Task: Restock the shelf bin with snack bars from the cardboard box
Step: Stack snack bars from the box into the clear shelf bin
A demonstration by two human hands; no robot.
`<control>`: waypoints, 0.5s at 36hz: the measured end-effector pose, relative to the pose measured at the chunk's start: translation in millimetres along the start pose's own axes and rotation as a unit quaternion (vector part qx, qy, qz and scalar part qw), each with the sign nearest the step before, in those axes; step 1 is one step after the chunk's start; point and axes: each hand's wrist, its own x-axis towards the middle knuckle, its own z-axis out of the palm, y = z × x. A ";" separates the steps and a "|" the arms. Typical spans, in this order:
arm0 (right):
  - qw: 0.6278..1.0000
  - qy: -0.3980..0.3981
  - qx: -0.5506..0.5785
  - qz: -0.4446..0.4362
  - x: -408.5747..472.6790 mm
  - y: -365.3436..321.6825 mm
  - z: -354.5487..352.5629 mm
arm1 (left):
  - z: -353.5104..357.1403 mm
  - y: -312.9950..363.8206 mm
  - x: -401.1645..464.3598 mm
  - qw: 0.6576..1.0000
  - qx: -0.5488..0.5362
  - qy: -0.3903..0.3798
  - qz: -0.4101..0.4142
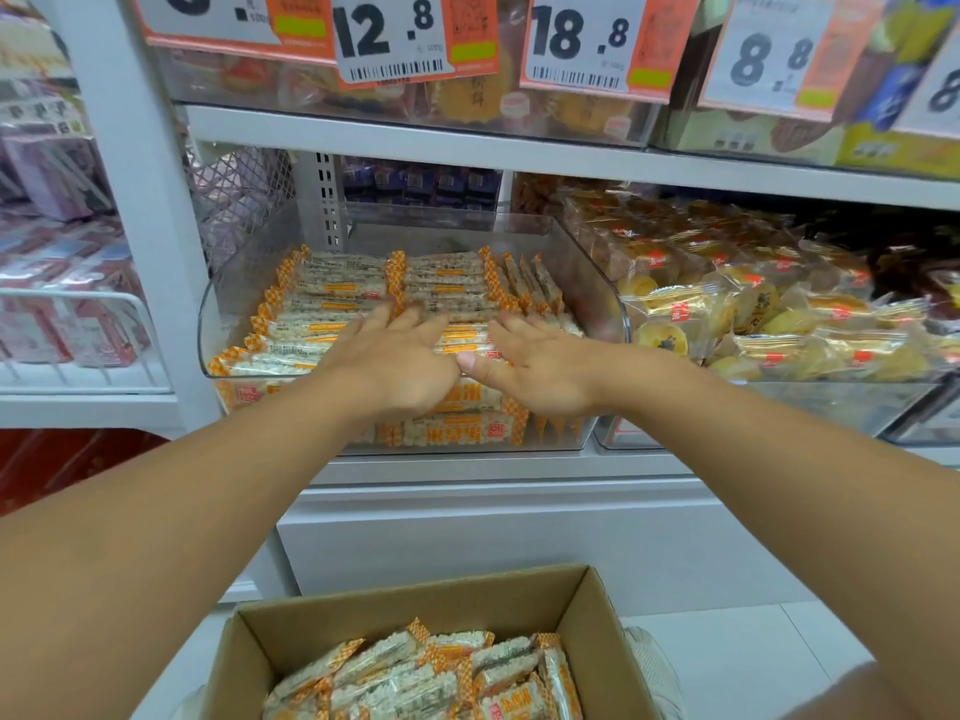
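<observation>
Nothing was gripped: both hands were laid flat and open, palms down, on the top layer of snack bars (pixel 332 291) in the shelf bin (pixel 608 283). The left hand (pixel 400 356) was spread with its fingers reaching toward the back rows, and the right hand (pixel 540 363) was placed just beside it, thumbs nearly touching at the middle of the bin (no bar was seen pinched between any fingers). Both bare forearms were stretched forward from the lower corners of the view.

The clear plastic bin was seen well filled: white bars in wrappers with orange checked ends were stacked lengthwise in neat rows, with a few stood on edge along the right wall. More bars were visible through the bin's front face, beneath the hands.

Below, on the pale floor, the cardboard box (pixel 597 605) was set open, with loose snack bars of the same kind heaped inside in no order.

To the right of the bin, packets of yellow cakes (pixel 727 314) were piled in a neighbouring bin. Above, price tags (pixel 395 39) reading 12.8 and 18.8 were hung from the upper shelf (pixel 571 158), and pink packets (pixel 62 304) were noted on the rack at far left.
</observation>
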 end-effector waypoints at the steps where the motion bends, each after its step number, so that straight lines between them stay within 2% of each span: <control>1: 1.000 -0.011 0.005 0.003 0.5 -0.7 -1.5 | 0.6 -0.6 1.6 1.000 0.014 -0.009 0.001; 7: 0.999 -0.037 -0.005 0.008 1.6 -4.7 -6.3 | 2.0 -5.4 3.7 0.998 0.047 -0.032 0.018; 11: 1.000 0.005 0.021 -0.003 -4.3 0.6 -2.4 | 1.6 -10.4 -9.2 0.998 0.024 0.022 0.062; 14: 0.990 0.132 -0.019 -0.043 -18.6 7.2 10.2 | 7.4 -19.9 -20.8 0.978 -0.005 0.171 0.117; 16: 0.957 0.278 -0.020 -0.083 -35.3 5.4 13.6 | 4.8 -25.4 -32.1 0.950 0.012 0.262 0.170; 18: 0.908 0.396 0.030 -0.131 -52.9 -2.4 21.4 | 7.3 -25.1 -47.1 0.924 0.015 0.316 0.213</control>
